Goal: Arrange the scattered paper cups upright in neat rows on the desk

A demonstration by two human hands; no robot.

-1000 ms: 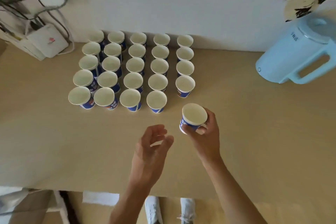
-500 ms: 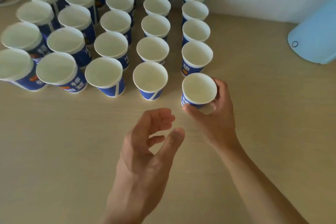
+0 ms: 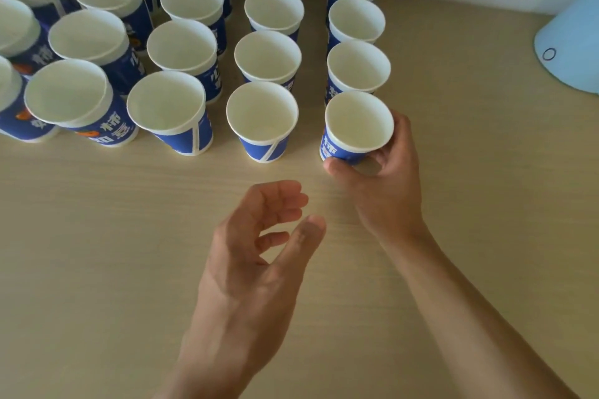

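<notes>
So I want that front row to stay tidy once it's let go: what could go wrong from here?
The right hand grips the paper cup low, near its base. Pulling the fingers away could tip it or drag it out of line. The held cup is also very close to the cup behind it, so a push forward might knock that one.

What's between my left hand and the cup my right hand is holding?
Only bare desk, in the head view, separates the left hand from the held cup.

Right hand point(image 3: 387, 185) around blue paper cup point(image 3: 356, 126) at row's end, left hand point(image 3: 256, 256) empty above desk point(image 3: 97, 236)
</notes>
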